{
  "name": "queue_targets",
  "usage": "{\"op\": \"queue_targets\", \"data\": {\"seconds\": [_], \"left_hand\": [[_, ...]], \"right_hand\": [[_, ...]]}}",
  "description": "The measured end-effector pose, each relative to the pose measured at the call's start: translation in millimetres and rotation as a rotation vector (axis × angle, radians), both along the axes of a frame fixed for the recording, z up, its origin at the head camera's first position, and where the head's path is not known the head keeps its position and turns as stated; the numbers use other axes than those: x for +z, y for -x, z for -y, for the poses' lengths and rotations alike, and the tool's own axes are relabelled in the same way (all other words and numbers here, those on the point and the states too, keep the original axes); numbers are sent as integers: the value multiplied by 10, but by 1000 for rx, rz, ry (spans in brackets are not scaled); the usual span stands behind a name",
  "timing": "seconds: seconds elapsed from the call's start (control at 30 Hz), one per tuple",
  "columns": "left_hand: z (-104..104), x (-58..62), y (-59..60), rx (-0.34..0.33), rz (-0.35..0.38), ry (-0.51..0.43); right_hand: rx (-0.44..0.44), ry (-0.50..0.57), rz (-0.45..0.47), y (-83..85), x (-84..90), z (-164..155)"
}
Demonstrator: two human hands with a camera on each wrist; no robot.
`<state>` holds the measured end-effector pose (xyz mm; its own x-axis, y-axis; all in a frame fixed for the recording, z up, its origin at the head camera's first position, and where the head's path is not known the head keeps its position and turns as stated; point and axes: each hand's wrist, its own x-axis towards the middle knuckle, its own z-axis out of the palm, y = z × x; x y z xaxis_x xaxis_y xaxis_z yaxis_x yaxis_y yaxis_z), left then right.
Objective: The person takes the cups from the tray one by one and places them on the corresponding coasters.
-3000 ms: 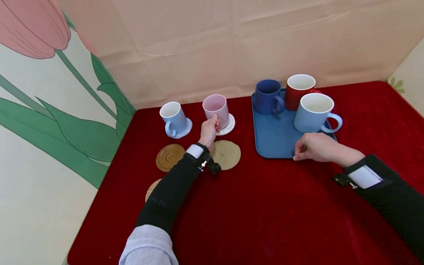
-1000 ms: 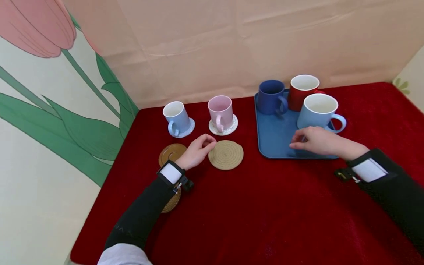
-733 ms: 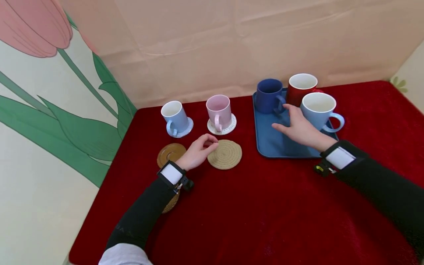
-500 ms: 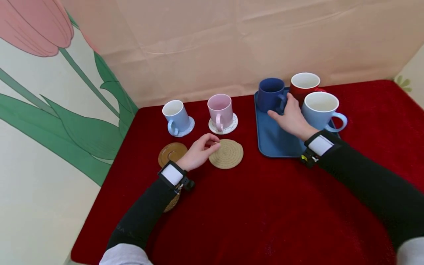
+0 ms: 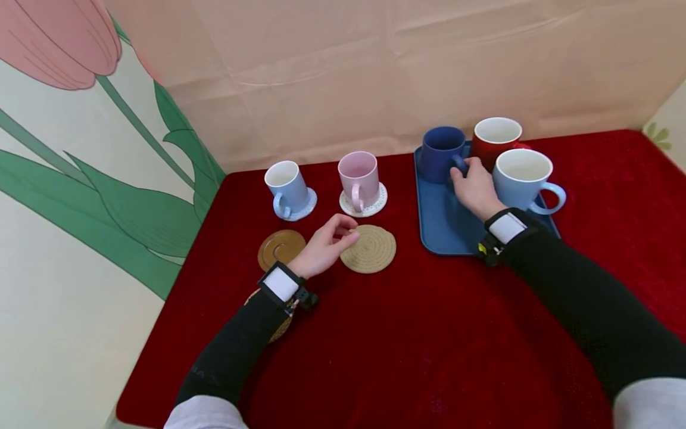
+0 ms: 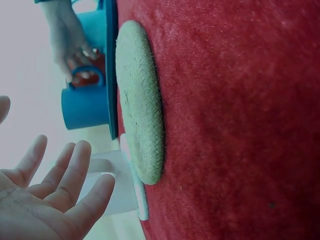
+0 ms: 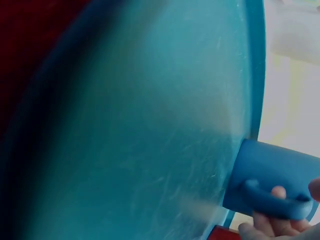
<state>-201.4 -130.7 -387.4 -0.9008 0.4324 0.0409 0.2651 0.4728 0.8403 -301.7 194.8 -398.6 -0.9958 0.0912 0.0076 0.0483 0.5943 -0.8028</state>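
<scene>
On the blue tray [image 5: 449, 231] my right hand [image 5: 476, 187] holds the handle of a dark blue mug [image 5: 436, 156], which stands upright at the back left. The right wrist view has a fingertip showing through the mug handle [image 7: 272, 202], with the thumb apart at the edge. My left hand [image 5: 323, 249] hovers over the table with loosely bent fingers and nothing in them. It is beside a round woven coaster [image 5: 370, 249]; its spread fingers show in the left wrist view. Behind it a pink mug [image 5: 360, 174] stands on a white coaster [image 5: 377, 205].
Also on the tray are a red mug [image 5: 490, 152] and a large light blue mug [image 5: 518, 185]. At the left, a small light blue mug [image 5: 289, 187] stands on a pale coaster [image 5: 308, 205]. A brown saucer-like coaster [image 5: 278, 247] and a wicker coaster [image 5: 281, 329] lie nearer, partly covered by the left arm.
My left hand has let go of the pink mug and drawn back to the woven coaster. My right hand has left the tray's front edge and reached the dark blue mug's handle.
</scene>
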Motion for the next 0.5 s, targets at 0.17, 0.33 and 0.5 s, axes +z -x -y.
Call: {"op": "queue_targets", "data": {"seconds": [0.17, 0.33, 0.5], "left_hand": [[-7, -15, -8, 0, -2, -16], [-14, -11, -22, -8, 6, -7], [-29, -6, -30, -20, 11, 4]], "right_hand": [[38, 3, -49, -51, -35, -26], [85, 28, -27, -126, -15, -42], [111, 22, 3, -212, 23, -98]]}}
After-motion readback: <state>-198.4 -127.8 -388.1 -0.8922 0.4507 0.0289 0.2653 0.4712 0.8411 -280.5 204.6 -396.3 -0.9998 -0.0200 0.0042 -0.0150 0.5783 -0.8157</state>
